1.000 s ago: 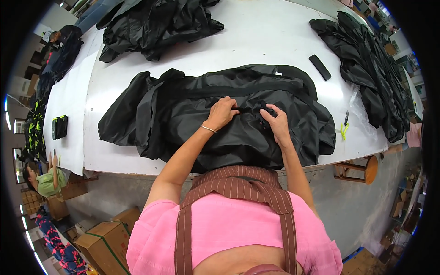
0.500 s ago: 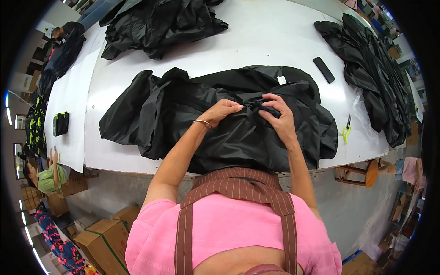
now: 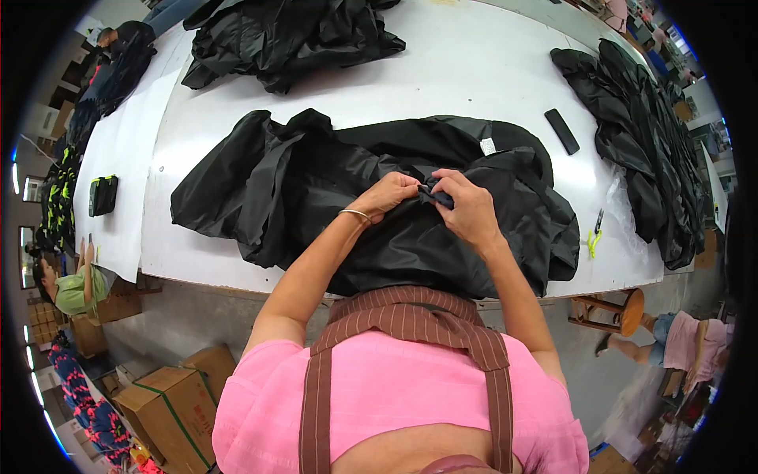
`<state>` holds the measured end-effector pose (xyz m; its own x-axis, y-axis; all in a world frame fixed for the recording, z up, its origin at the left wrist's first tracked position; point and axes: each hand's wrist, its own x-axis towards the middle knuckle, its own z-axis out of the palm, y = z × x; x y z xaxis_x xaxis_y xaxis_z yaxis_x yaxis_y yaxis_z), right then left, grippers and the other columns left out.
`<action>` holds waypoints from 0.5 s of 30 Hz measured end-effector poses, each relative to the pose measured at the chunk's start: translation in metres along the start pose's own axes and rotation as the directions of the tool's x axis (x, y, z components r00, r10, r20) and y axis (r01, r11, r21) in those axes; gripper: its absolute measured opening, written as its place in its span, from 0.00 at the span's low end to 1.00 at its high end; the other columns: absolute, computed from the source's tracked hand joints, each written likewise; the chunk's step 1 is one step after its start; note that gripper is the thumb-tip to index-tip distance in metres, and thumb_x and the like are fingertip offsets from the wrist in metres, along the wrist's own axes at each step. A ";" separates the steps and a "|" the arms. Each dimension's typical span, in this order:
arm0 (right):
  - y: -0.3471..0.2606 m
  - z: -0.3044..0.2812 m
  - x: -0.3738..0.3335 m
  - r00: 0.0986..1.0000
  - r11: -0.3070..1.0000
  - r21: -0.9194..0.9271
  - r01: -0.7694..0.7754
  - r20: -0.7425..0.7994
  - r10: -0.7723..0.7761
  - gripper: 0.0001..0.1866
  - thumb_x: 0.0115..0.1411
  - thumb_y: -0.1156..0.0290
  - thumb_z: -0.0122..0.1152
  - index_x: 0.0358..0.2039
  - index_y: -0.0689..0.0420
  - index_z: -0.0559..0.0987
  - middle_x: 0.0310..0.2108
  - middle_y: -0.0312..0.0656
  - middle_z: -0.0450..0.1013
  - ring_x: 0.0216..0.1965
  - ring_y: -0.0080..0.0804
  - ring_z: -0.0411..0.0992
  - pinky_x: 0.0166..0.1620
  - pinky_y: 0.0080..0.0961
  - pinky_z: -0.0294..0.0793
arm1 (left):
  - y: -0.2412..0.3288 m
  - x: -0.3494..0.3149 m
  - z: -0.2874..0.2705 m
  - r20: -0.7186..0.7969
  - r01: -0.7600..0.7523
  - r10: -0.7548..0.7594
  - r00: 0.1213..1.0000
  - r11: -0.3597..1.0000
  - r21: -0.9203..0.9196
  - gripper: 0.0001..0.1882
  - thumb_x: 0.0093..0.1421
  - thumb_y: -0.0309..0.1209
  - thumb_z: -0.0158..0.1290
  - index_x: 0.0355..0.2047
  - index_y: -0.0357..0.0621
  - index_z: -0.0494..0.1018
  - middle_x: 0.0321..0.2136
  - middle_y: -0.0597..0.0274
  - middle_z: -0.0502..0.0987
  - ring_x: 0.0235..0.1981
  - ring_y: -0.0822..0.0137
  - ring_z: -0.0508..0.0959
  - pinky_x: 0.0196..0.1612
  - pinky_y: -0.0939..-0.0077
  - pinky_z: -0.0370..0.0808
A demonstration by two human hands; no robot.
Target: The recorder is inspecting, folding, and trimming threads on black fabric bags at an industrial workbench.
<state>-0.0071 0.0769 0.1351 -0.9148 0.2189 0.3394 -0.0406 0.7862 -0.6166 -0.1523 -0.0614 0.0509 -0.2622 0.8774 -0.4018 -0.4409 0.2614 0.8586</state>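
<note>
A black garment of thin, shiny fabric [image 3: 379,245] lies crumpled across the table in front of me, with a small white label [image 3: 487,147] showing near its far edge. My left hand [image 3: 390,194], a bangle at its wrist, pinches a gathered bit of this fabric. Close beside it, my right hand [image 3: 467,207] is closed on a bunched dark fold of the same garment. The two hands nearly meet over the middle of the cloth. What exactly sits between the fingertips is too small to make out.
On the white table [image 3: 474,71], more black garments lie in a heap [image 3: 288,43] at the far left and a pile [image 3: 639,142] at the right. A black phone [image 3: 561,131], yellow-handled snips [image 3: 594,235] and clear plastic [image 3: 626,213] lie near the right pile. A wooden stool [image 3: 629,311] stands below.
My right hand has moved left and closed its fingers on the bunched fabric, nearer my left hand. At the far right, a person in pink has come further into view.
</note>
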 end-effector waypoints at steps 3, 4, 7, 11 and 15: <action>0.009 0.001 0.005 0.997 0.995 -0.066 -0.076 0.009 0.077 0.08 0.48 0.74 0.65 0.29 0.56 0.76 0.33 0.43 0.75 0.31 0.49 0.74 0.33 0.36 0.73 | 0.002 0.000 0.000 0.047 -0.015 0.013 0.999 0.999 0.048 0.10 0.65 0.32 0.51 0.31 0.40 0.77 0.25 0.74 0.76 0.25 0.84 0.71 0.28 0.87 0.69; 0.010 0.004 0.007 0.997 0.995 -0.065 -0.075 0.010 0.076 0.08 0.48 0.74 0.65 0.29 0.56 0.76 0.33 0.43 0.75 0.31 0.49 0.74 0.33 0.36 0.73 | 0.003 0.000 0.004 0.004 -0.011 0.011 1.000 0.998 0.061 0.10 0.64 0.33 0.52 0.30 0.40 0.76 0.25 0.74 0.75 0.25 0.85 0.70 0.28 0.88 0.68; 0.012 0.010 0.009 0.971 0.974 -0.016 -0.228 -0.080 0.226 0.07 0.49 0.73 0.63 0.29 0.56 0.75 0.29 0.44 0.75 0.31 0.49 0.74 0.32 0.37 0.73 | 0.014 -0.006 0.007 -0.059 -0.048 0.055 0.997 0.991 0.123 0.10 0.63 0.34 0.53 0.31 0.39 0.76 0.26 0.73 0.75 0.26 0.84 0.69 0.30 0.88 0.67; 0.020 0.010 0.007 0.948 0.954 0.111 -0.280 -0.125 0.293 0.06 0.50 0.72 0.63 0.28 0.58 0.76 0.23 0.46 0.75 0.28 0.46 0.75 0.31 0.33 0.72 | 0.039 -0.035 -0.004 0.069 -0.161 0.147 0.987 0.810 0.564 0.14 0.61 0.35 0.56 0.38 0.35 0.75 0.30 0.71 0.77 0.31 0.81 0.71 0.35 0.85 0.68; 0.025 0.004 0.013 0.928 0.919 0.225 -0.324 -0.113 0.355 0.08 0.51 0.70 0.64 0.29 0.60 0.77 0.20 0.45 0.74 0.23 0.36 0.75 0.29 0.27 0.70 | 0.039 -0.052 -0.027 -0.074 -0.067 0.152 0.986 0.757 0.650 0.16 0.56 0.35 0.58 0.38 0.35 0.76 0.23 0.67 0.75 0.27 0.77 0.70 0.33 0.78 0.69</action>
<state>-0.0217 0.0975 0.1210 -0.8178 0.5478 0.1765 0.1687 0.5215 -0.8364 -0.1786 -0.1082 0.0965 -0.3890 0.8746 -0.2895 0.2423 0.4003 0.8838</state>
